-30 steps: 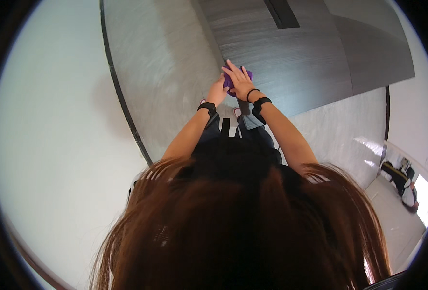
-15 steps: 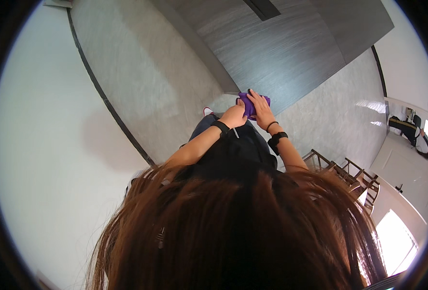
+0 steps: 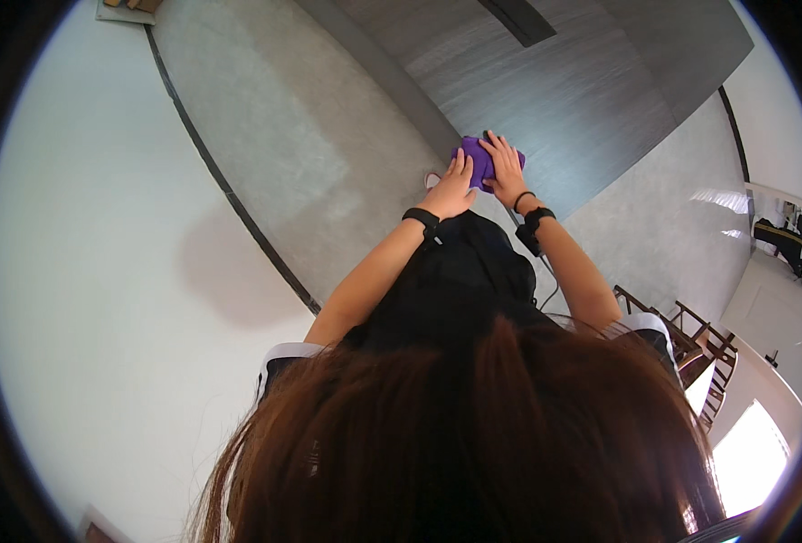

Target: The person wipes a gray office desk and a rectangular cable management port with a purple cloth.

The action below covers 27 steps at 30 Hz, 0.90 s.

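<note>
A purple cloth [image 3: 478, 170], bunched in folds, lies at the near corner of the dark grey tabletop [image 3: 591, 118]. My left hand [image 3: 453, 190] rests on the cloth's near left part with its fingers stretched forward. Across the right part lies my right hand [image 3: 507, 174], its fingers extended and slightly apart. The two hands are side by side with purple fabric showing between them. The cloth and hands hide the table corner beneath. A black band circles each wrist.
A black strip [image 3: 520, 23] is set in the tabletop. Grey floor [image 3: 283, 136] runs along the table's left side up to a white wall [image 3: 102, 271]. Dark wooden chairs [image 3: 690, 348] stand behind on the right. A cable [image 3: 550, 281] hangs by my right forearm.
Both hands and the cloth have shifted forward and a little right in view. My left fingers, curled at the cloth's edge before, now stretch over it. The view itself has shifted slightly.
</note>
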Motion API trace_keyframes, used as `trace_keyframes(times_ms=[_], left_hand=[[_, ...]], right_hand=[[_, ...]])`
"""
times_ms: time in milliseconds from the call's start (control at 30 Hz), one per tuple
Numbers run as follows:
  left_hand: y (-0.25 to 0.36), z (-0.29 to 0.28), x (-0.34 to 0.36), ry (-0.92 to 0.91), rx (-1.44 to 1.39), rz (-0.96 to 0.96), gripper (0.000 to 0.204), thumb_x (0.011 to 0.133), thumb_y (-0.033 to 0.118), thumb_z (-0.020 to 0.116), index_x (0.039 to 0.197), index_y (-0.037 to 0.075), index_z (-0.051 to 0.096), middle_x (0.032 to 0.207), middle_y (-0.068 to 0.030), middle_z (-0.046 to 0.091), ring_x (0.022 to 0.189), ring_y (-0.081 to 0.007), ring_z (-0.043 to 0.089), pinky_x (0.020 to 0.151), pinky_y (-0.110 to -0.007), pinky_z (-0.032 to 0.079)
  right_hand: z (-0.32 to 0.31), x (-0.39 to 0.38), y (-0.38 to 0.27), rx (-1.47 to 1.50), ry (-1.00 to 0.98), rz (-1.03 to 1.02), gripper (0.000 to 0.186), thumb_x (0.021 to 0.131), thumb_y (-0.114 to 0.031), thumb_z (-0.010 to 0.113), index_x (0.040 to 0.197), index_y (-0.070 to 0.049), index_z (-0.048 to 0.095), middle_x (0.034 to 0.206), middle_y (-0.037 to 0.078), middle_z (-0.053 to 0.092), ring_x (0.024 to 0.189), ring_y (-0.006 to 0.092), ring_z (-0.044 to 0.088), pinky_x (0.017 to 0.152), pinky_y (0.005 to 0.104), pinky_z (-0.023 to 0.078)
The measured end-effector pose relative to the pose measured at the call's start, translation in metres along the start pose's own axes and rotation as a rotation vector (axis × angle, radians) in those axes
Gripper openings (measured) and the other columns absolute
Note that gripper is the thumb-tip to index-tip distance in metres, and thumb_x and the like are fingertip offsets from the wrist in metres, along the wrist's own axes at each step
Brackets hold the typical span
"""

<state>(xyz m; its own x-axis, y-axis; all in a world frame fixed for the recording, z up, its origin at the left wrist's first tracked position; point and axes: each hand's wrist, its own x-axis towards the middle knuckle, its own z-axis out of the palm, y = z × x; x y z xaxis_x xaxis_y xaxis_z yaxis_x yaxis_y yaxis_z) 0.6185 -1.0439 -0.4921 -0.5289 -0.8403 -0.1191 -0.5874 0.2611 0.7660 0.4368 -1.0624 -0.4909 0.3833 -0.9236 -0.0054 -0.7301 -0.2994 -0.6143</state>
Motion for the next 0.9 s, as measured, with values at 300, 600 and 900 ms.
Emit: trace_keyframes(times_ms=[300, 600, 900], left_hand=[[0.113, 0.013, -0.036, 0.013, 0.188, -0.143, 0.076, 0.082, 0.022, 0.058, 0.134, -0.017, 0.018, 0.14, -0.0432, 0.007, 0.13, -0.0508, 0.025, 0.108, -0.045, 0.026], [0.123, 0.036, -0.038, 0.071, 0.197, -0.136, 0.074, 0.077, 0.016, 0.06, 0.128, -0.023, 0.022, 0.135, -0.0476, 0.013, 0.131, -0.0522, 0.02, 0.109, -0.043, 0.027], [0.121, 0.064, -0.052, 0.139, 0.184, -0.156, 0.078, 0.077, 0.014, 0.062, 0.139, -0.009, 0.02, 0.145, -0.0339, 0.013, 0.132, -0.0456, 0.026, 0.107, -0.041, 0.029]], right_hand=[[-0.062, -0.071, -0.036, 0.022, -0.005, -0.032, 0.086, 0.067, -0.002, 0.072, 0.14, -0.02, 0.03, 0.151, 0.006, 0.021, 0.139, 0.0334, 0.016, 0.112, 0.0518, 0.015], [-0.069, -0.088, -0.029, 0.059, 0.018, -0.119, 0.087, 0.067, -0.002, 0.072, 0.14, -0.02, 0.029, 0.151, 0.005, 0.019, 0.139, 0.0319, 0.017, 0.112, 0.0515, 0.014], [-0.047, -0.105, 0.0, 0.028, 0.028, -0.106, 0.086, 0.067, -0.007, 0.074, 0.14, -0.021, 0.029, 0.151, 0.006, 0.018, 0.138, 0.0312, 0.02, 0.112, 0.0506, 0.015]])
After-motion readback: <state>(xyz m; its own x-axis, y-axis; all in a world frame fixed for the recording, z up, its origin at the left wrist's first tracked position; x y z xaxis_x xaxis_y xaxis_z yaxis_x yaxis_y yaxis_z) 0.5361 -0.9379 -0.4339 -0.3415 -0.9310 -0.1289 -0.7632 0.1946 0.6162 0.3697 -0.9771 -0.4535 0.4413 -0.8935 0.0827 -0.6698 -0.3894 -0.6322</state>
